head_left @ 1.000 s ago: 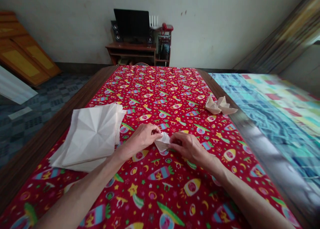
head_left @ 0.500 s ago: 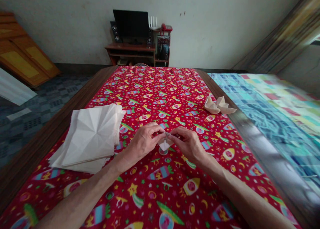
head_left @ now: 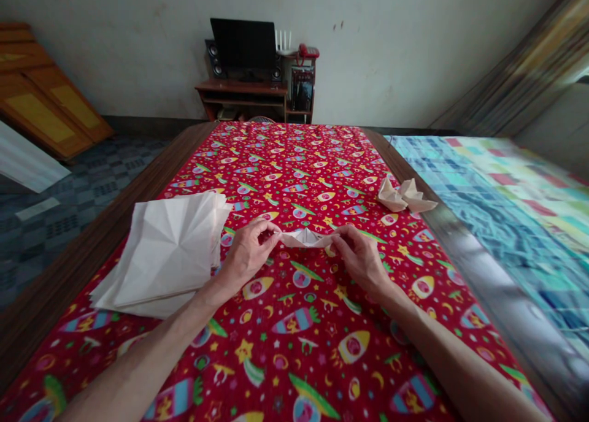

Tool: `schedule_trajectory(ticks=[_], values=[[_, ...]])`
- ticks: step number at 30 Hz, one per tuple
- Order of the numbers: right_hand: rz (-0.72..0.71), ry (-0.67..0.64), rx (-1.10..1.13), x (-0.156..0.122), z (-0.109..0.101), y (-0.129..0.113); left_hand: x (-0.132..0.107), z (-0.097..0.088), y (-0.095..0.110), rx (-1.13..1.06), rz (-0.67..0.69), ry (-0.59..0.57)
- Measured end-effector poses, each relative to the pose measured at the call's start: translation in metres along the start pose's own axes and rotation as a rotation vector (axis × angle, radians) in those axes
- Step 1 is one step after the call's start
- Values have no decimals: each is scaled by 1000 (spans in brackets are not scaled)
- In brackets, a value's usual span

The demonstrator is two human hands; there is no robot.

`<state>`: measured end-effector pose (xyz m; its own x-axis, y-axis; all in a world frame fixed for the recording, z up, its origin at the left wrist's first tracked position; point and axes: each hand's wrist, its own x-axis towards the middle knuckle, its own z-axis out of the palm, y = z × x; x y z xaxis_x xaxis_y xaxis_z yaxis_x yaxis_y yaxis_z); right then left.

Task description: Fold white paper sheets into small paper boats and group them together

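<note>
A white folded paper boat (head_left: 305, 238) stretches between my two hands over the red patterned tablecloth (head_left: 294, 348). My left hand (head_left: 251, 247) pinches its left tip between thumb and fingers. At the opposite tip, my right hand (head_left: 361, 253) holds it in a similar pinch. A small peak rises at the paper's middle, between two long pointed ends. Left of my left hand lies a stack of creased white paper sheets (head_left: 168, 250). Two folded paper pieces (head_left: 402, 195), cream-white and pointed, rest on the cloth beyond my right hand.
A dark wooden table edge (head_left: 151, 152) borders the cloth on the left. Right of the table is a bed with a checked cover (head_left: 469, 201). Past the far end, a desk (head_left: 243, 88) carries a monitor (head_left: 243, 48), speakers and a red telephone (head_left: 308, 51).
My hands have moved apart, left and right, and slightly away from me. The small diamond-shaped fold between them is now drawn out into a long boat shape.
</note>
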<state>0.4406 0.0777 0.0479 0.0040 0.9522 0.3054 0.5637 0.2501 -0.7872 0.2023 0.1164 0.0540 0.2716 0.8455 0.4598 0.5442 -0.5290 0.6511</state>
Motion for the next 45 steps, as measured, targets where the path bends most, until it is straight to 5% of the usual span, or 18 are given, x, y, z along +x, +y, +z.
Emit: schedule_trajectory(ticks=[13, 23, 31, 38, 45], values=[[-138, -72, -204, -3, -2, 3, -4, 1, -14, 216, 50, -54], [-235, -103, -212, -8, 2, 6, -2, 7, 18, 301, 250, -241], [-224, -135, -149, -8, -1, 6, 5, 20, 11, 289, -48, -351], [-280, -220, -107, -3, 2, -3, -3, 17, 26, 280, -41, -347], [-149, -265, -81, -5, 10, -12, -7, 20, 29, 105, -123, -362]])
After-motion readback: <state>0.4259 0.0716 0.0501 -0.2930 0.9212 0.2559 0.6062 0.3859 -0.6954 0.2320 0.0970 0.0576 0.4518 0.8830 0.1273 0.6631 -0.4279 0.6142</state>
